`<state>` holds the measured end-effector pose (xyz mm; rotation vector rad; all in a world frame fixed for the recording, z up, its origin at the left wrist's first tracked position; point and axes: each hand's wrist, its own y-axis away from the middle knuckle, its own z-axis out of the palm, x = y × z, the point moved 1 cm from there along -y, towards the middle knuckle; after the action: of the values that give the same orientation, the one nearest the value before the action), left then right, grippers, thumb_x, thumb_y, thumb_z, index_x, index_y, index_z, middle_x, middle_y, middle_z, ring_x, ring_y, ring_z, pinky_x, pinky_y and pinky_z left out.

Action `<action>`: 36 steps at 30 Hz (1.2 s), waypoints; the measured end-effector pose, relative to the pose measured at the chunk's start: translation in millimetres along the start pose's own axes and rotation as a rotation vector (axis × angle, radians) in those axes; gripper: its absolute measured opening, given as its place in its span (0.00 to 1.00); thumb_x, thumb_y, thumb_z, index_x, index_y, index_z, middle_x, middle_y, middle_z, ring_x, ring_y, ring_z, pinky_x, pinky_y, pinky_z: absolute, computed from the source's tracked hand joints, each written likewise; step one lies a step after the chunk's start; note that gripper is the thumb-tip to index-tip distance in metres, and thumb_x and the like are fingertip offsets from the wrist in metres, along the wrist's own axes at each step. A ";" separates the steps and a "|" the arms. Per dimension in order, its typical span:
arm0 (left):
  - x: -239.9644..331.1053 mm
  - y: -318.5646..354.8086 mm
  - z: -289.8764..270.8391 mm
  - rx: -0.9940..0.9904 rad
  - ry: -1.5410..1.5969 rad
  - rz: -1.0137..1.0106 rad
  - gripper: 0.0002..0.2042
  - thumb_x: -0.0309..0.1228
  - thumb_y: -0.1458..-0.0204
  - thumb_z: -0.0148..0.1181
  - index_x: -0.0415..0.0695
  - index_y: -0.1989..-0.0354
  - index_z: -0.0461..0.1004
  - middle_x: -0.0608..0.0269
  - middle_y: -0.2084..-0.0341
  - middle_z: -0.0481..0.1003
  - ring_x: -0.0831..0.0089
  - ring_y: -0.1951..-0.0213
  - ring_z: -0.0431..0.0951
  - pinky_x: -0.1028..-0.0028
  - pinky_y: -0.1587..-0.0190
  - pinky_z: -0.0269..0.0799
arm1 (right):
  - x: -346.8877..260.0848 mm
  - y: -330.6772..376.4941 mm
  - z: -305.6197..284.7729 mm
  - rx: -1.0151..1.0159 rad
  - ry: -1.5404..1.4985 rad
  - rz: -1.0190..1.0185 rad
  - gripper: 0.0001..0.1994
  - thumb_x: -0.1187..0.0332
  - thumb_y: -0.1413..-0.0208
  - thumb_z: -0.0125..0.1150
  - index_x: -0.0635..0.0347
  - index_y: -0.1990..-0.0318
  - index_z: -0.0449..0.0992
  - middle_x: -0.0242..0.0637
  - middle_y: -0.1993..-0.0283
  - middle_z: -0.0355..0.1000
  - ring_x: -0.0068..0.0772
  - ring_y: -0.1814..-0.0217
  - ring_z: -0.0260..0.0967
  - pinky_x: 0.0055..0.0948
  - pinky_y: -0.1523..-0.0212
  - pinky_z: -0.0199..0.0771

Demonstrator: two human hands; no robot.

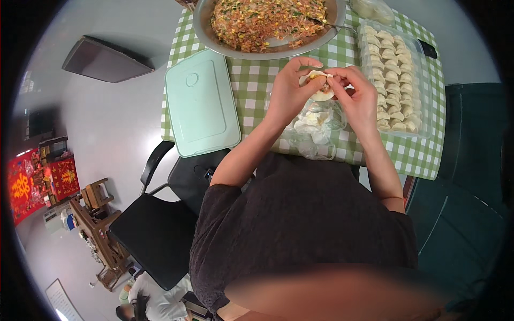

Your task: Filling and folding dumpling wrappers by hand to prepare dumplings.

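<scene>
Between my two hands is a round dumpling wrapper (pixel 324 95) with filling in its middle, raised above the table. My left hand (pixel 293 88) grips its left edge, with the thumb reaching over the filling. On the other side, the fingers of my right hand (pixel 353 96) pinch the wrapper's right edge. Below them a clear plastic bag (pixel 316 125) with pale wrappers lies on the cloth. A large metal bowl (pixel 201 24) of chopped filling (pixel 257 21) stands beyond my hands, a spoon (pixel 334 25) resting in it.
A clear plastic box (pixel 423 115) at the right holds rows of folded dumplings (pixel 393 77). At the left lies a pale green lid (pixel 203 107) on the checked tablecloth (pixel 249 80). Black chairs (pixel 155 235) stand left of me, and another person (pixel 160 297) is farther back.
</scene>
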<state>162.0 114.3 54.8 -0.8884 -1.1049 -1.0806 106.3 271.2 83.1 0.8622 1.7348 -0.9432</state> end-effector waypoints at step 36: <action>-5.5 -1.8 -6.5 -0.151 -0.037 -0.088 0.12 0.24 0.37 0.60 0.38 0.47 0.69 0.56 0.54 0.80 0.75 0.54 0.79 0.75 0.50 0.76 | 30.0 5.7 0.1 0.041 -0.024 -0.001 0.03 0.77 0.41 0.66 0.65 0.61 0.81 0.32 0.66 0.77 0.17 0.67 0.71 0.19 0.68 0.72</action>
<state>161.3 108.9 48.0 -0.9894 -1.1122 -1.2374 102.1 277.7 53.6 0.8734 1.7002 -0.9889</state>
